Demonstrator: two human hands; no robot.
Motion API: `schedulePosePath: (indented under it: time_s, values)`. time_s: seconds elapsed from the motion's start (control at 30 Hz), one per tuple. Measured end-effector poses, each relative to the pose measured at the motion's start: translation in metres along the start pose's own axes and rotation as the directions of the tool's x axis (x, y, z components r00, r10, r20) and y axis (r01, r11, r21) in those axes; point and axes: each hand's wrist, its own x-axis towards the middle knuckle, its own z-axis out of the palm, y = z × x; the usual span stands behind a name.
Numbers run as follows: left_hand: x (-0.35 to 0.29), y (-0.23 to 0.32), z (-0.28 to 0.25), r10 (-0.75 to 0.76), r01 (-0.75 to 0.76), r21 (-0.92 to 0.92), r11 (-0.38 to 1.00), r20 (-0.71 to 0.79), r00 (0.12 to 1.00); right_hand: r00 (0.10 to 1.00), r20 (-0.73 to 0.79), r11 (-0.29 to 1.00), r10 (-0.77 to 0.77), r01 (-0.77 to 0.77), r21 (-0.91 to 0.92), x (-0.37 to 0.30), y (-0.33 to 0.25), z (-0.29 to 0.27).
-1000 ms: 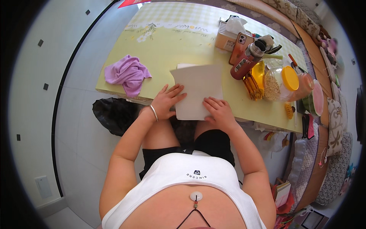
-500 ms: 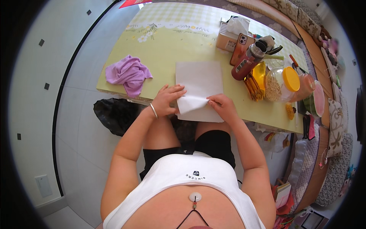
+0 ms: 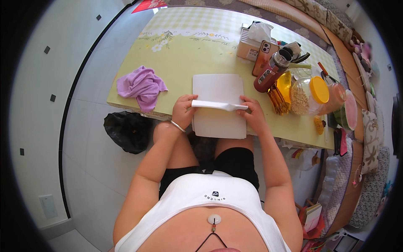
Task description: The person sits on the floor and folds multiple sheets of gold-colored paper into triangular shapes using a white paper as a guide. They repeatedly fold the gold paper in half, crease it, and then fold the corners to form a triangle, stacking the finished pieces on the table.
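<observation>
Between my two hands a sheet of white paper [image 3: 216, 105] is bent into a narrow, curved strip. My left hand [image 3: 184, 110] pinches its left end, and my right hand [image 3: 252, 111] grips its right end with the thumb and fingers. Below the strip, white sheets of paper [image 3: 220, 126] lie stacked on the yellow-green tablecloth [image 3: 176, 63], their near edge at the table's front edge. A crumpled purple cloth [image 3: 142, 87] is left of my left hand. How the strip is folded or rolled underneath is hidden.
At the right of the table stand a red flask [image 3: 270, 75], an orange phone [image 3: 264, 56], a tissue box [image 3: 247, 47], gold packets [image 3: 282, 94], a yellow-lidded jar [image 3: 300, 98] and cut watermelon [image 3: 348, 111]. A black bag [image 3: 128, 131] sits on the floor at the left.
The sheet's near edge was being turned up over the stack; now the sheet is raised as a narrow strip. My right hand has moved slightly right, and both hands now hold its ends.
</observation>
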Motion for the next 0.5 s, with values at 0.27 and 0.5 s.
schedulePosePath:
  time_s: [0.27, 0.5]
  values:
    - [0.001, 0.004, 0.020, -0.066, 0.117, 0.196, 0.974, -0.245, 0.967, 0.979, -0.199, 0.992, 0.041, -0.064, -0.106, 0.016, 0.009, 0.022]
    - [0.002, 0.005, 0.022, -0.078, 0.153, 0.232, 0.961, -0.306, 0.949, 0.922, -0.384, 0.930, -0.035, -0.110, -0.350, 0.018, 0.001, 0.037]
